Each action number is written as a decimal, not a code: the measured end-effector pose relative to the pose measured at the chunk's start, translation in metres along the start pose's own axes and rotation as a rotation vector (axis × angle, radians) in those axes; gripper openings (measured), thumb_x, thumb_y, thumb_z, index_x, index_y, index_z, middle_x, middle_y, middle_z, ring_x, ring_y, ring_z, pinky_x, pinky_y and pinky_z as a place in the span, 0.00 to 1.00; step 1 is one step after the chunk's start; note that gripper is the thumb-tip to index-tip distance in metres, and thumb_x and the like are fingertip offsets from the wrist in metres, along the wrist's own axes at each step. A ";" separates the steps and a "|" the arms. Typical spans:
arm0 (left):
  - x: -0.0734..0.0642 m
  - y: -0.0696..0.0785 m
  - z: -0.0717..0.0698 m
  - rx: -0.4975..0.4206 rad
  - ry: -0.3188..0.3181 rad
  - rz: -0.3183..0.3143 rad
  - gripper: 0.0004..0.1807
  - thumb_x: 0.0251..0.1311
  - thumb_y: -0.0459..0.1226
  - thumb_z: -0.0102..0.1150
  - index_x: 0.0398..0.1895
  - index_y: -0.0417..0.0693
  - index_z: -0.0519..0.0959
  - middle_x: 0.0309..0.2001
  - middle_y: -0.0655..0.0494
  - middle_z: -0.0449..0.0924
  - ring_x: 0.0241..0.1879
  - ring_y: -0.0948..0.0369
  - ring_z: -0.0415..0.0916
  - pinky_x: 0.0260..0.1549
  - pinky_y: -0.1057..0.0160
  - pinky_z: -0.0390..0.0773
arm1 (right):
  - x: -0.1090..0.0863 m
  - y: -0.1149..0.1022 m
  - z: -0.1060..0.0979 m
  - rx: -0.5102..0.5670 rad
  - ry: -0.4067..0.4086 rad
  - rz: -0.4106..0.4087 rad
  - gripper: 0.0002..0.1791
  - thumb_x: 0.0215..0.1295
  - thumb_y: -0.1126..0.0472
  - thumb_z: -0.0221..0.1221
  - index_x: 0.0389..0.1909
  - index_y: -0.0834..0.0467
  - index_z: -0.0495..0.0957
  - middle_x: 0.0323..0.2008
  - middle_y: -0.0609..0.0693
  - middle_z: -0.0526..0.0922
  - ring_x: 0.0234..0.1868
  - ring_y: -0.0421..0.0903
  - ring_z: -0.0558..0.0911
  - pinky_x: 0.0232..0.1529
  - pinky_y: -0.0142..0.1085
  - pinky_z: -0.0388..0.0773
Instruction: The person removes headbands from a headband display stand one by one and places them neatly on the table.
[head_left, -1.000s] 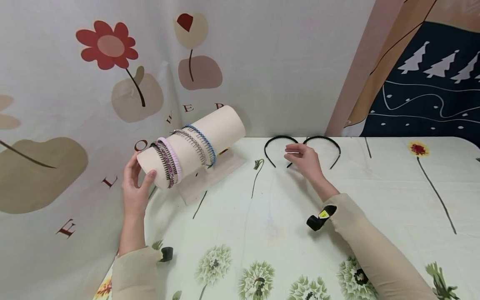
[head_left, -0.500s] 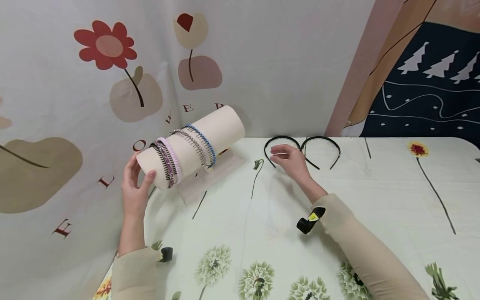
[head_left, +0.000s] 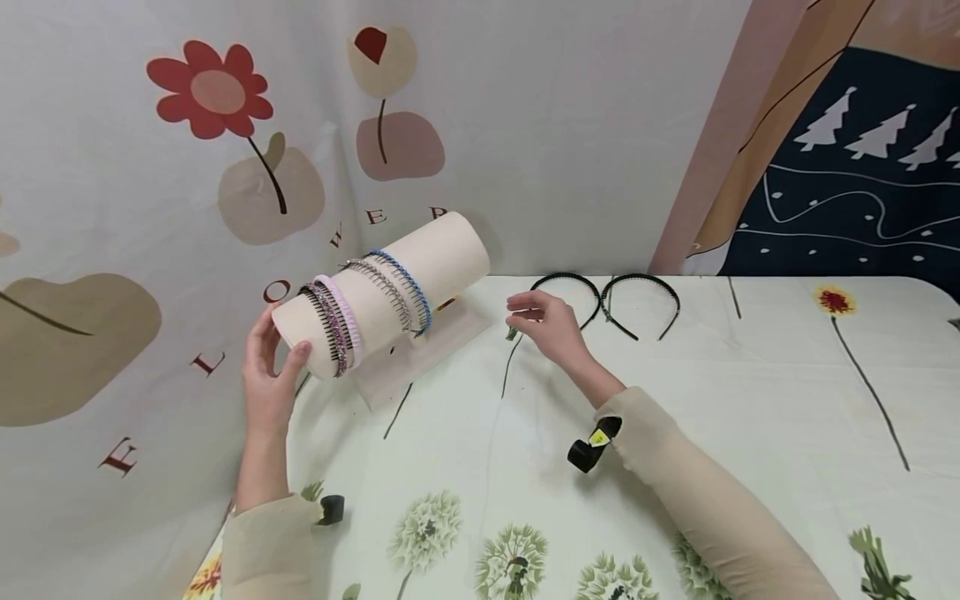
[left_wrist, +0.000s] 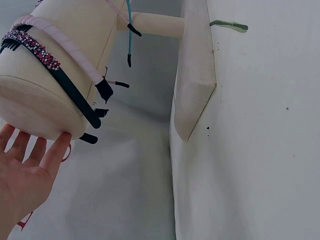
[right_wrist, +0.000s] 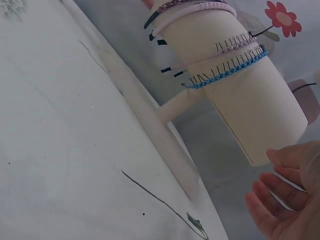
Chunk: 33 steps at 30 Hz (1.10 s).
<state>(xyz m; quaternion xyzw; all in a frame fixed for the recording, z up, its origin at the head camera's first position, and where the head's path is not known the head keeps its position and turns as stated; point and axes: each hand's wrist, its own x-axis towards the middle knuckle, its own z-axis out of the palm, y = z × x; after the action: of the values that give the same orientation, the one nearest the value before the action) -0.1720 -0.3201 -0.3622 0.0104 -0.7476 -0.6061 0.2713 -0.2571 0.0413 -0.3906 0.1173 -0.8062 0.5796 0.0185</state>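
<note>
Cream roll (head_left: 369, 308), ringed by headbands (head_left: 347, 315), stands at left in the head view; left hand (head_left: 272, 385) grips its near end, right hand (head_left: 550, 325) hangs loosely bent, holding nothing, near two black headbands (head_left: 642, 277). Left wrist view: fingertips press that end. Right wrist view: fingers (right_wrist: 282, 157) by the far end, contact unclear; steadying seems the step, the next move likely needing both hands.

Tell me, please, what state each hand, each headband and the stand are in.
Cream headband stand: upright on its base
Left hand: grips the stand's end
Right hand: empty, fingers slightly bent
Sequined headband: on the stand
Ribbon-wrapped pink headband: on the stand
Thin pink headband: on the stand
Blue headband: on the stand
Left black headband: on the table, partly hidden
Right black headband: on the table
</note>
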 end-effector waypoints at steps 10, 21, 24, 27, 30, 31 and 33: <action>0.000 0.000 0.000 -0.009 0.001 -0.010 0.35 0.63 0.29 0.60 0.74 0.50 0.63 0.73 0.58 0.64 0.75 0.60 0.57 0.60 0.80 0.68 | 0.000 -0.010 0.017 0.003 -0.030 -0.017 0.17 0.65 0.63 0.64 0.54 0.60 0.81 0.53 0.57 0.85 0.52 0.52 0.85 0.50 0.42 0.83; -0.001 0.003 0.001 -0.006 0.003 -0.032 0.35 0.63 0.30 0.60 0.74 0.51 0.63 0.73 0.58 0.64 0.75 0.60 0.56 0.67 0.74 0.65 | -0.005 -0.016 0.030 0.004 -0.069 -0.048 0.17 0.64 0.63 0.65 0.54 0.60 0.81 0.53 0.56 0.85 0.53 0.52 0.85 0.52 0.44 0.82; -0.002 0.003 0.001 0.001 0.002 -0.040 0.35 0.64 0.31 0.60 0.75 0.52 0.62 0.74 0.59 0.63 0.76 0.60 0.56 0.73 0.65 0.61 | -0.005 -0.017 0.033 0.001 -0.073 -0.047 0.17 0.64 0.63 0.65 0.53 0.60 0.81 0.52 0.55 0.86 0.53 0.51 0.85 0.52 0.43 0.82; -0.002 0.003 0.001 0.006 0.003 -0.040 0.35 0.64 0.31 0.60 0.75 0.52 0.62 0.74 0.59 0.62 0.76 0.61 0.56 0.74 0.63 0.60 | -0.004 -0.018 0.037 -0.003 -0.078 -0.048 0.17 0.64 0.62 0.65 0.54 0.59 0.81 0.52 0.54 0.86 0.53 0.51 0.85 0.52 0.42 0.83; -0.002 0.003 0.001 0.010 0.004 -0.019 0.35 0.64 0.30 0.59 0.74 0.51 0.63 0.73 0.58 0.63 0.75 0.61 0.57 0.68 0.72 0.65 | -0.003 -0.020 0.041 0.006 -0.086 -0.055 0.17 0.65 0.63 0.64 0.53 0.60 0.81 0.52 0.54 0.86 0.53 0.51 0.85 0.51 0.42 0.83; -0.002 0.002 0.000 0.012 0.005 -0.009 0.35 0.64 0.30 0.59 0.74 0.51 0.63 0.73 0.58 0.64 0.75 0.60 0.57 0.65 0.76 0.66 | -0.002 -0.020 0.042 0.011 -0.089 -0.058 0.16 0.65 0.63 0.64 0.53 0.60 0.81 0.52 0.55 0.86 0.53 0.52 0.85 0.51 0.42 0.83; -0.001 0.002 0.000 0.014 0.004 0.010 0.35 0.63 0.29 0.59 0.74 0.50 0.63 0.72 0.57 0.65 0.74 0.60 0.58 0.60 0.80 0.68 | -0.002 -0.022 0.045 0.018 -0.096 -0.058 0.16 0.65 0.63 0.64 0.53 0.60 0.81 0.52 0.55 0.86 0.53 0.52 0.85 0.51 0.42 0.83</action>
<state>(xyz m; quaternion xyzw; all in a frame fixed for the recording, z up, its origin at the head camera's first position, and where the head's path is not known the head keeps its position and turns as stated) -0.1708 -0.3189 -0.3609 0.0100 -0.7512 -0.5996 0.2758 -0.2462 -0.0070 -0.3855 0.1684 -0.7973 0.5796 -0.0042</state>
